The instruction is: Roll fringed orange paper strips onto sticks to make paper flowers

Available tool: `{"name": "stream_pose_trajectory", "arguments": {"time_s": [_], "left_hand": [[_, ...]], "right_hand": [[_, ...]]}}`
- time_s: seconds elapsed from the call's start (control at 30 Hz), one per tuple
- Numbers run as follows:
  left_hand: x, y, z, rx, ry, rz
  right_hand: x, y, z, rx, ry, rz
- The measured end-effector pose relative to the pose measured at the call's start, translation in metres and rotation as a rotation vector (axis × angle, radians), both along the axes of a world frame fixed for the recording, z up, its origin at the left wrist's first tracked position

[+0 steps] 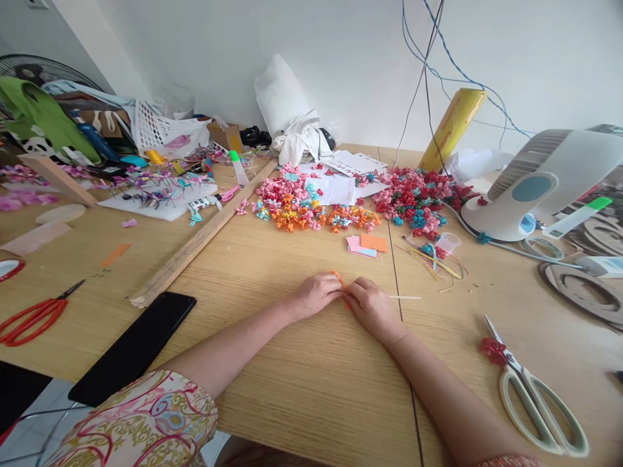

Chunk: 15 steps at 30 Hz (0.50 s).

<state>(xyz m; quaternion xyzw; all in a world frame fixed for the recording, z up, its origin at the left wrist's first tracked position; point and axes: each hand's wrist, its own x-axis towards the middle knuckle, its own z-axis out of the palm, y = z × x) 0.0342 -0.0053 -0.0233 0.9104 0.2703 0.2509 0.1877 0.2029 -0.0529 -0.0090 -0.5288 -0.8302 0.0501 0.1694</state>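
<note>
The orange piece was small, thin and crinkled, with a frilled edge. It was pinched between the fingers of the left hand and the right hand, which hid most of it; one bit showed above the fingertips and another just below. The thin stick was pale, straight and roughly level, jutting out to the right from beside the right hand; whether that hand gripped it could not be told.
</note>
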Motion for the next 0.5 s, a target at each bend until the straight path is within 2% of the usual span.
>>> {"name": "stream_pose_trajectory", "arguments": {"time_s": [0.23,0.5], "left_hand": [[0.001,0.001,-0.002,-0.033,-0.004,0.029],[-0.005,0.000,0.013,0.004,0.078,-0.095]], "right_hand": [[-0.001,0.000,0.001,0.010,-0.037,-0.011],[0.000,0.000,-0.001,-0.007,-0.007,0.002]]}}
